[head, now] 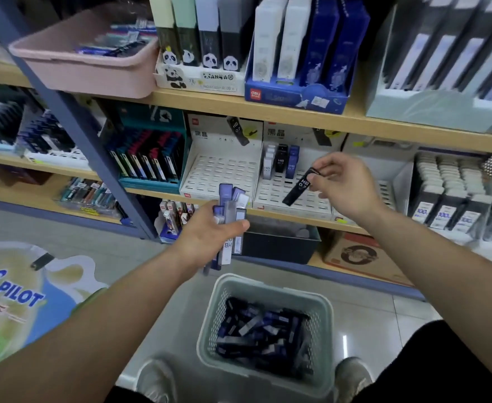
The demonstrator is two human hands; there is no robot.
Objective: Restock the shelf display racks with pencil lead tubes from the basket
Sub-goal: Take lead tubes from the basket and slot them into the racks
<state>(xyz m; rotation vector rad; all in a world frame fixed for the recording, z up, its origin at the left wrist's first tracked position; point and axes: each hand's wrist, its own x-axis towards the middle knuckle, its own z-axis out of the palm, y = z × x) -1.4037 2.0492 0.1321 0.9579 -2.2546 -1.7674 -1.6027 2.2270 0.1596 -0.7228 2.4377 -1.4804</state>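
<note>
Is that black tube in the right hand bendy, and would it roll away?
Probably stiff: the black tube hangs straight though the right hand pinches only its top. Likely light, held by fingertips. Flat-looking sides suggest it wouldn't roll.

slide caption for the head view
Right hand pinches black lead tube by white slotted rack; left hand grips more tubes.

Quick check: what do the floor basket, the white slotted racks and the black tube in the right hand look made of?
Basket: pale grey-green moulded plastic, matt, perforated walls. Racks: white, likely thin plastic or coated card, rows of punched slots. Black tube, pinched by the right hand: likely hard plastic, slight sheen, printed HB 0.7.
</note>
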